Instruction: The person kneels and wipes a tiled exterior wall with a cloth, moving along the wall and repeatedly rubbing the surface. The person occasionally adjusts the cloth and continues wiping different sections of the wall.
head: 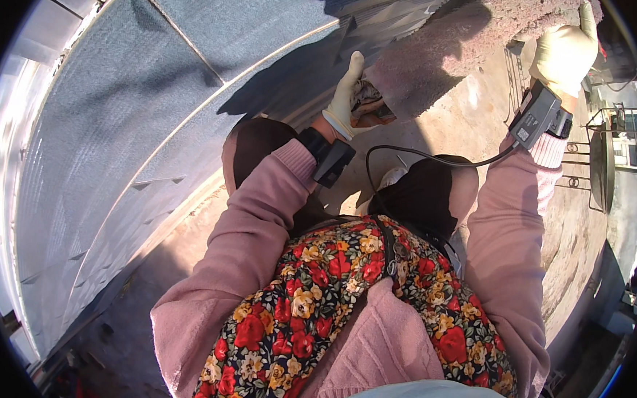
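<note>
A long, rough-surfaced pinkish piece point(436, 56), perhaps a fibrous mat or a slab, spans the upper right between my hands. My left hand point(346, 99), in a pale glove, grips its near end with the thumb raised. Beside the left palm shows a dark brown, crumpled-looking part point(373, 103); whether it belongs to the pinkish piece I cannot tell. At the far end my right hand point(565, 58), also gloved, holds the edge, with one finger pointing up along it. The right fingertips beneath are hidden.
Large blue-grey panels point(140, 78) with pale seams rise along the left, close to my left knee. A black cable point(436, 153) loops from the right wrist device point(534, 115) across my knees. Rightward stands a round-topped metal-framed piece point(602, 167) on the concrete floor point(572, 258).
</note>
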`<state>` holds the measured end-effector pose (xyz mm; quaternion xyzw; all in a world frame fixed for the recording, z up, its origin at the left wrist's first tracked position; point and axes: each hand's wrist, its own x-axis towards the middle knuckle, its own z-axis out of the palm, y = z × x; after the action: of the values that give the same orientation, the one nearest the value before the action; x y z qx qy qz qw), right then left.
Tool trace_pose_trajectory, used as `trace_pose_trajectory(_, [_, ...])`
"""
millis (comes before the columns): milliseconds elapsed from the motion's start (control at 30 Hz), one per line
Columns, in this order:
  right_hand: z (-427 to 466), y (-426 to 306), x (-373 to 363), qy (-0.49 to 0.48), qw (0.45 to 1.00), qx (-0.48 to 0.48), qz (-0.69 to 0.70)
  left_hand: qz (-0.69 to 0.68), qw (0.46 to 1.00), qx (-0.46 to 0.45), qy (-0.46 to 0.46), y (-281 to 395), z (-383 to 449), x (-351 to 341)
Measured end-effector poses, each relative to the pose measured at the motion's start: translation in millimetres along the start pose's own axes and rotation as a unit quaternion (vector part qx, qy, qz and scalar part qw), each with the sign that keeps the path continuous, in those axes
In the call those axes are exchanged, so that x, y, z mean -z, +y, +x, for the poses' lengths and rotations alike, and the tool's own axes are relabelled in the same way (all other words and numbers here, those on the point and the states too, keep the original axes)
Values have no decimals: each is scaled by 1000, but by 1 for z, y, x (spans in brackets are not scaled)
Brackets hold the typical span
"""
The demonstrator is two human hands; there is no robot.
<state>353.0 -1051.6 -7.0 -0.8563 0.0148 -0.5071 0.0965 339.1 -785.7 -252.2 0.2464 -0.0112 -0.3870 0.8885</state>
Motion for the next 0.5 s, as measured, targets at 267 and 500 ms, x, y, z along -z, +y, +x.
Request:
trace_pose_trajectory(267, [34,18,9,28,996,4,-80,-87,994,-52,-32,-9,14,4])
trace_pose_trajectory(500, [58,35,-6,46,998,-12,-40,33,999,-15,-1,-5,8,5])
